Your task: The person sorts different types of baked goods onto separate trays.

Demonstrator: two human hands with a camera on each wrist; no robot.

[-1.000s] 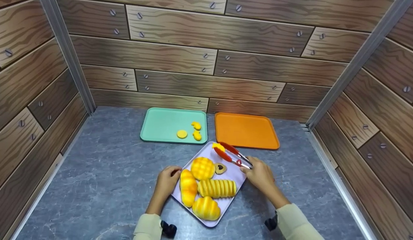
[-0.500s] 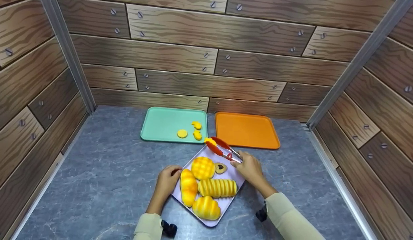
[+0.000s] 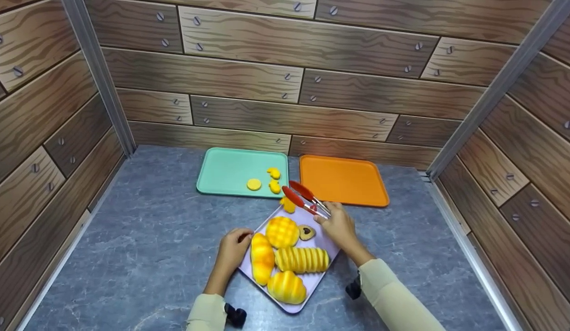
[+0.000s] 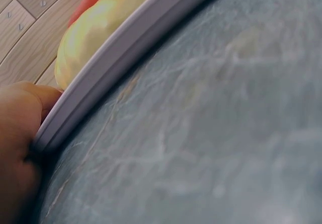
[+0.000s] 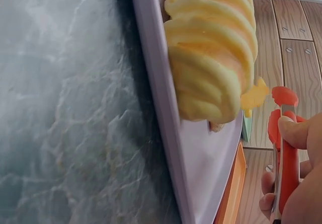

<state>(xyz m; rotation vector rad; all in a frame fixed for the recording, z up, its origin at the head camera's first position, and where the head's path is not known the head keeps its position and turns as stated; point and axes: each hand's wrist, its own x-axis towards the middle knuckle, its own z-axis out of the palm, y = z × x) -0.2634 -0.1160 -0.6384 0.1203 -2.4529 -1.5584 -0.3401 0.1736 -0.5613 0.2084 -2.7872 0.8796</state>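
- Whereas half a second ago the tongs had the small yellow piece between their red heads, those heads now stand parted and clear of it; the piece is at the far corner of the lilac tray, though whether it rests on the rim cannot be told.
- The right hand, over the lilac tray's right-hand edge, has come a little leftward, its fingers curled round the tongs.
- The left hand keeps its place at the lilac tray's left edge, fingers pinching the rim.
- On the lilac tray lie a rounded bun with a crosshatched top, a heart-marked cookie, a closely ribbed loaf, a smooth, elongated roll and a plump pleated roll.
- The tongs pair glossy red heads with shiny metal arms; the lilac tray has a low raised rim and rounded corners.
- Beyond the lilac tray, to its left, a mint tray bears a flat yellow disc and two knobby yellow pieces; beyond it to the right lies an orange tray.
- Under the lilac tray spreads a grey, marble-veined surface; in the head view the tongs partly cover its far edge.
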